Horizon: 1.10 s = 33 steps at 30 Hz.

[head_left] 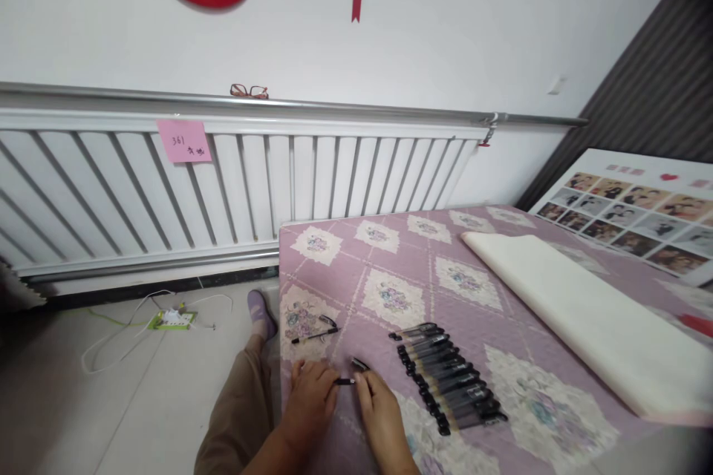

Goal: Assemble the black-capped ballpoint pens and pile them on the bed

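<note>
Bed (348, 267) w/ purple flowered cover, set by white radiator (305, 178) & wall (457, 30); tiled floor (139, 401) on my L. Glasses (249, 92) sit up on the pipe (345, 105), pink note (183, 141) on radiator, power strip (175, 320) + cables on floor, photo board (604, 159) far R. Cream pad (579, 319) lies across bed, past a row of pens (451, 377) that crowds my R side. Loose pen (315, 335) ahead of L hand. Bed's L edge runs near that hand; bare cover between loose pen & row. L hand (312, 392) pinches one end of a pen (345, 381); R hand (377, 402) curls at the other end, can't tell if gripping.
</note>
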Motion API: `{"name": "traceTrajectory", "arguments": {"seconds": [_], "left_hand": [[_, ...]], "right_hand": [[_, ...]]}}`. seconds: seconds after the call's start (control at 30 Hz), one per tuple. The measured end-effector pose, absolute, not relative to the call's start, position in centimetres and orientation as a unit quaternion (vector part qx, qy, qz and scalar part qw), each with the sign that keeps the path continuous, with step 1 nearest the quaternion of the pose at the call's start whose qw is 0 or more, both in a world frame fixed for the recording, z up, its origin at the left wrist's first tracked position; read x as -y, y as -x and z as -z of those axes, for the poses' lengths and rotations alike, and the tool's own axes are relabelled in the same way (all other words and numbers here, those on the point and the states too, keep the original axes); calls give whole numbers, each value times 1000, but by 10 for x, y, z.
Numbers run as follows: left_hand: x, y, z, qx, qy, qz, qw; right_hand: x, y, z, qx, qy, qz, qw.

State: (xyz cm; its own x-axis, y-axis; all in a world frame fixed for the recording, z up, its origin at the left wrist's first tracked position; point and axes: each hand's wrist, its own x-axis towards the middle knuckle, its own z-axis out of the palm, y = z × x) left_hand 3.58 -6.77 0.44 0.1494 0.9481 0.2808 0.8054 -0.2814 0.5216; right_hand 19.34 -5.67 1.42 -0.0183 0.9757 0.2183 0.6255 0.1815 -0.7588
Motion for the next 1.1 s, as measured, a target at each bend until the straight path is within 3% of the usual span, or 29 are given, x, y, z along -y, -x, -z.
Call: {"name": "traceTrajectory", "arguments": {"seconds": [0.37,0.6,0.9,1.1], "left_hand": [[65,-35,5,-579,-774,-223,127],[65,-37,-2,-585,-772,-207,136],[64,-37,-3,-591,-770,-198,135],[64,-38,-2,-592,-770,-201,128]], "right_hand": [[55,-197,4,648,591,-308,369],[53,-204,-2,599,551,-421,399],[49,-203,-2,605,600,-372,369],[50,-207,-7,594,569,-429,372]]}}
